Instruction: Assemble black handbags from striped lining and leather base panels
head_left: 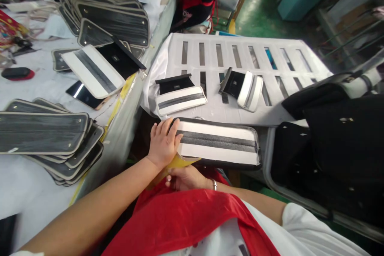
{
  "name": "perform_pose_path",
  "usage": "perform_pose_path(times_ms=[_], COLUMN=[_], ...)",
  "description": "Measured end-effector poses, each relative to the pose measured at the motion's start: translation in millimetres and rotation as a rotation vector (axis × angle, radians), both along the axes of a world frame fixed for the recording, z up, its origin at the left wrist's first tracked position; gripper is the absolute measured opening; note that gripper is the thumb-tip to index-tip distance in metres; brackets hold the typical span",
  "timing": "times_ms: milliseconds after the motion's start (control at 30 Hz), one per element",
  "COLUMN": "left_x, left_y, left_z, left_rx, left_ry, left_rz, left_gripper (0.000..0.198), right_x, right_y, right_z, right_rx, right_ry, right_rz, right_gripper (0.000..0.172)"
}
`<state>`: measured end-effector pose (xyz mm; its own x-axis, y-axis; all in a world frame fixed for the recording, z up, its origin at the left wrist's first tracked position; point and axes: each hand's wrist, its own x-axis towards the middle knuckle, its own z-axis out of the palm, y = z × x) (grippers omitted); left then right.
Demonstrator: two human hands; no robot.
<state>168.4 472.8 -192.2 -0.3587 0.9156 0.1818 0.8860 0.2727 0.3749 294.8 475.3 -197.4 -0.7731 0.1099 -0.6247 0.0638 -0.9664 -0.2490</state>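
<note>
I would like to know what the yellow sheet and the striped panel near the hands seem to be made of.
Yellow sheet: perhaps smooth, stiff paper or thin plastic, since it bends to a crisp point. Striped panel: matte white, maybe paper or fabric; its grainy dark band could be cloth.

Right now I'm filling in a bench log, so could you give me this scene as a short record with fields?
Left hand: fingers spread on the left end of a striped panel
Right hand: at the yellow piece; grip partly hidden
White slotted surface: two smaller striped pieces with black parts
Left-side table: stacked dark panels, phone
</note>
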Motion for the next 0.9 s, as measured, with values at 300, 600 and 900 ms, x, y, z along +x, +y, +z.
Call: perform_pose_path(times_ms=[300, 600, 900], left_x=[12.4, -12.7, -19.2], left_y=[27.7, 21.2, -46.5], left_z=[-1.2, 4.1, -19.7], left_rx=[-0.006, 0.312, 0.307], left_ry=[-0.028, -1.145, -1.778], left_rz=[-0.087, 0.219, 0.174], left_gripper=[0.046, 0.051, 0.05], right_x=[6.7, 28.1, 29.0], right_y=[12.8, 5.8, 45.1], right_z=[1.4, 19.1, 57.9], right_rx=[-0.073, 0.151, 0.917], right_ry=[0.071, -0.037, -0.129], right_rz=[0.185, 0.202, -0.151], right_gripper=[0.027, 0.043, 0.021])
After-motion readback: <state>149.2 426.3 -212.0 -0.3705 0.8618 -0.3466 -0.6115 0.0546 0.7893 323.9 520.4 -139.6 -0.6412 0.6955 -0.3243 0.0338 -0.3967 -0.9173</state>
